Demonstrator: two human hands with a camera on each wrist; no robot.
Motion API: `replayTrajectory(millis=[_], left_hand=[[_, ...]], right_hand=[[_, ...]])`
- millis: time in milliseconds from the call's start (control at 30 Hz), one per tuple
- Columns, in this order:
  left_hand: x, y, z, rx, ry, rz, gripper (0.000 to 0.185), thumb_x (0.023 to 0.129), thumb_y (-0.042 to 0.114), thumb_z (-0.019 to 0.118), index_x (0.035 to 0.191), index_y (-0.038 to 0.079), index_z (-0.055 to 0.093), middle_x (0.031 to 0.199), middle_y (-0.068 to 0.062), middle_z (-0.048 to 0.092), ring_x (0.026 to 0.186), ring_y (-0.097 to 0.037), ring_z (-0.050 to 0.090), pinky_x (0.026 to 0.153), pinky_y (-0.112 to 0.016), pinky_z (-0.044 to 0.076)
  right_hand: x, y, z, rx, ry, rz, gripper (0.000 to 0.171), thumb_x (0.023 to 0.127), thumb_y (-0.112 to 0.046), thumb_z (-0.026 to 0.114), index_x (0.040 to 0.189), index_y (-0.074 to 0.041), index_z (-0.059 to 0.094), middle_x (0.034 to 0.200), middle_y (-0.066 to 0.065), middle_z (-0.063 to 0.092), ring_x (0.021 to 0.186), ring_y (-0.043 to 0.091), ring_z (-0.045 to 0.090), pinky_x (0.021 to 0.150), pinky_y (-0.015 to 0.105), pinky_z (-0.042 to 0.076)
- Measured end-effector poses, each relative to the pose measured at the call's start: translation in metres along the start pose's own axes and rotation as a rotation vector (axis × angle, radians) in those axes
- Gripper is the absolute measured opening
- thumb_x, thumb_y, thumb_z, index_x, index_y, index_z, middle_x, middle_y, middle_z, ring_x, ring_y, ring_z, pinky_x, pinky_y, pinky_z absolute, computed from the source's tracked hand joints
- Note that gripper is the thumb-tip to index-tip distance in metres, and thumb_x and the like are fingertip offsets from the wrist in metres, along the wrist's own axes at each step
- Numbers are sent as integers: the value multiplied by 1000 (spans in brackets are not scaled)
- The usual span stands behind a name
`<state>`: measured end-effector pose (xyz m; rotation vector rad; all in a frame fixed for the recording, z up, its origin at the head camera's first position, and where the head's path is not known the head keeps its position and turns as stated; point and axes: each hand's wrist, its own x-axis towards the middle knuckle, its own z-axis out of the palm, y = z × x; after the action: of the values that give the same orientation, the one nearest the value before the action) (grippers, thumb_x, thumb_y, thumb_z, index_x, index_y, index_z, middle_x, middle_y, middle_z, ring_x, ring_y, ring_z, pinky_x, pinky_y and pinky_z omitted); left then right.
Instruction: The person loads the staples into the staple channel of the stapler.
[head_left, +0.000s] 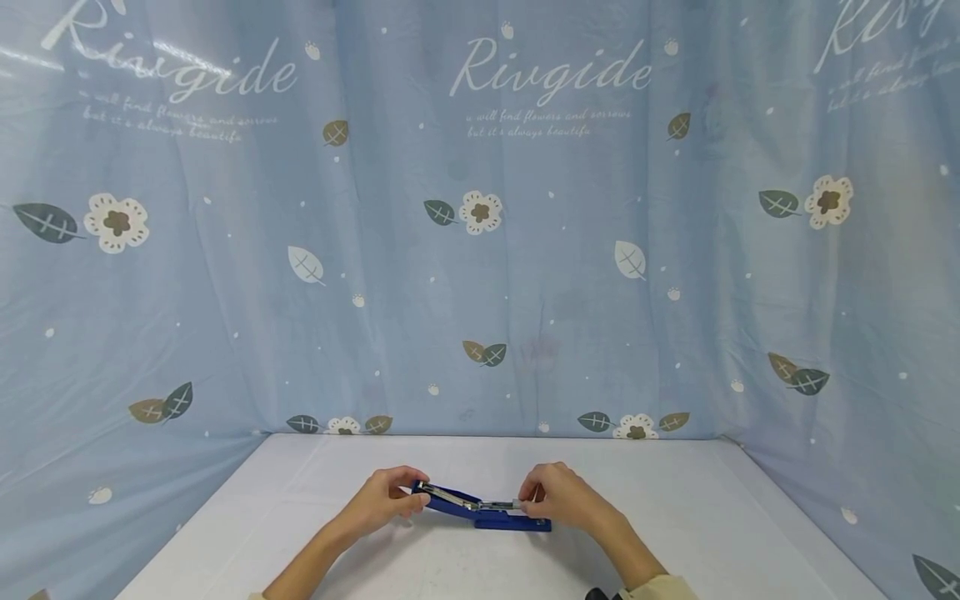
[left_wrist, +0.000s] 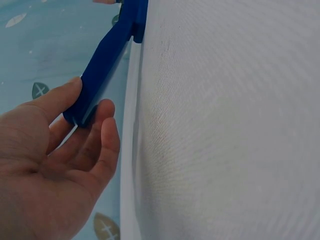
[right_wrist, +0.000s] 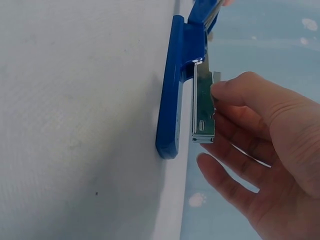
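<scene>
A blue stapler (head_left: 512, 522) stands on the white table with its top cover (head_left: 452, 498) swung far back to the left, its metal magazine (right_wrist: 202, 105) exposed above the base. My left hand (head_left: 386, 497) pinches the end of the cover between thumb and fingers, as the left wrist view also shows. Over the magazine, my right hand (head_left: 558, 496) pinches a small grey strip of staples (right_wrist: 217, 77) between thumb and forefinger. Most of that strip is hidden by the fingers. In the right wrist view the other fingers curve loosely beside the magazine's end.
The white table (head_left: 480, 454) reaches back to a blue curtain (head_left: 480, 275) printed with leaves and flowers, which also hangs at both sides. A small dark object (head_left: 596, 594) shows at the bottom edge, beside the right sleeve (head_left: 660, 588).
</scene>
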<state>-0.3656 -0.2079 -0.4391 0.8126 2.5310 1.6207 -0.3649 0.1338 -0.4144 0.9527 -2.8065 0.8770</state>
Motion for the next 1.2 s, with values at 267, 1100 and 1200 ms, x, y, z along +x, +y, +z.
replayTrajectory(millis=[267,1100,1200], left_hand=[[0,-1,0,-2,-2,-6,41,92,16,69,123,-8,58,103,-19,70,78,-22,71,66,-34,60],[1,-1,0,-8,0,5,41,92,16,68,123,-8,57,98,-19,70,78,-30,71,65,-39,60],[1,0,0,-2,-1,12,41,92,15,68,123,-9,58,97,-19,70,77,-29,71,65,-37,60]], right_hand=[[-1,-1,3,9,8,2,4,84,-14,74,88,-12,74,79,-9,66,69,1,57,61,16,50],[-1,-1,2,10,23,-14,5,84,-13,74,88,-10,74,80,-8,66,69,1,57,62,16,50],[-1,0,2,15,20,-9,5,84,-13,74,88,-10,74,80,-8,66,70,1,57,62,16,50]])
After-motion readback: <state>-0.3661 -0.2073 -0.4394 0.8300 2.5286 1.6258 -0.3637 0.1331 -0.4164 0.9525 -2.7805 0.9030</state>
